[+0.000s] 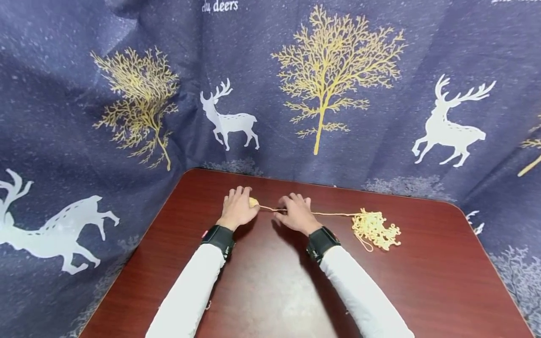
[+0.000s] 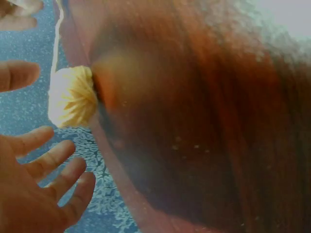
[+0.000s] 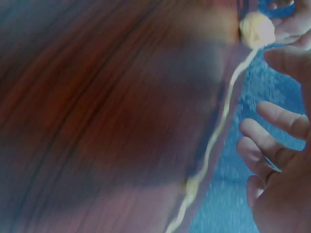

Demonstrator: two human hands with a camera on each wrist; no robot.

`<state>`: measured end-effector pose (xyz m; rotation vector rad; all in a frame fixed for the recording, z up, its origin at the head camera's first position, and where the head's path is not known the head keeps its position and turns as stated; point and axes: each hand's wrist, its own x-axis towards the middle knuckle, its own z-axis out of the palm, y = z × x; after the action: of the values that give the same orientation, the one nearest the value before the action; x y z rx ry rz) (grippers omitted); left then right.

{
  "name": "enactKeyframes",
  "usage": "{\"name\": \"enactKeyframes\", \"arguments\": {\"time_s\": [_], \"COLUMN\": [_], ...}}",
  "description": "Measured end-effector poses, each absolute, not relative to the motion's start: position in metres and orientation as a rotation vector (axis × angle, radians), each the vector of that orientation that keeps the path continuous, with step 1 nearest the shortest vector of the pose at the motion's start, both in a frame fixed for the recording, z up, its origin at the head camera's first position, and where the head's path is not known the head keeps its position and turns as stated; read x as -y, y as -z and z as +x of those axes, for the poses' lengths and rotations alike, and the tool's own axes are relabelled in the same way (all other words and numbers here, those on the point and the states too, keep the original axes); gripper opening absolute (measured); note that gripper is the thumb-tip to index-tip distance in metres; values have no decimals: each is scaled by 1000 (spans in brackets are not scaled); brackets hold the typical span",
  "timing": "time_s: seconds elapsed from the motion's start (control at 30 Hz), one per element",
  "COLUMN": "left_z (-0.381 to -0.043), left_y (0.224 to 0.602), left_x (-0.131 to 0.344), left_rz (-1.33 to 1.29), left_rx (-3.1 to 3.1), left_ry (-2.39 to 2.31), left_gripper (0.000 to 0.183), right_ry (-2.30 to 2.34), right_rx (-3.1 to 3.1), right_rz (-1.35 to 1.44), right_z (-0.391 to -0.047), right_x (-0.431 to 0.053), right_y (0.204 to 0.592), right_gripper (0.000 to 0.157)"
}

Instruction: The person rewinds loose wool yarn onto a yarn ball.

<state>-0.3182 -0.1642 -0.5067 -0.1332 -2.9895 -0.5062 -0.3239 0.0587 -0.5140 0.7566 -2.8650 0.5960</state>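
A small ball of yellow yarn (image 2: pixel 75 97) rests on the table beside my left hand (image 1: pixel 238 208). In the left wrist view, the left fingers (image 2: pixel 56 160) and thumb are spread around the ball with gaps between; no grip on it shows. A single yarn strand (image 3: pixel 210 145) runs from the ball, past my right hand (image 1: pixel 296 213), to a loose tangle of yarn (image 1: pixel 374 229) at the right. The right hand hovers over the strand, its fingers (image 3: pixel 265 141) loosely bent and apart, holding nothing that I can see.
The dark red wooden table (image 1: pixel 431 263) has its far edge just beyond both hands. Behind it hangs a blue curtain (image 1: pixel 270 61) printed with white deer and yellow trees. Small pale scraps lie near the left forearm.
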Motion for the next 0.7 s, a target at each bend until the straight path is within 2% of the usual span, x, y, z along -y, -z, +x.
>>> {"name": "enactKeyframes", "arguments": {"time_s": [0.2, 0.43, 0.7], "left_z": [-323, -328, -334], "left_y": [511, 510, 514], "left_x": [171, 172, 171], "left_rz": [-128, -137, -168], "left_rx": [3019, 3038, 3050], "left_ry": [577, 641, 748], "left_gripper": [59, 54, 42], "right_ry": [-617, -574, -622], "right_rx": [2892, 2907, 2941], "right_rz": [780, 762, 757], "right_z": [-333, -342, -352], "right_x": [-29, -15, -6], "right_y": [517, 516, 521], "right_gripper": [34, 30, 10]}}
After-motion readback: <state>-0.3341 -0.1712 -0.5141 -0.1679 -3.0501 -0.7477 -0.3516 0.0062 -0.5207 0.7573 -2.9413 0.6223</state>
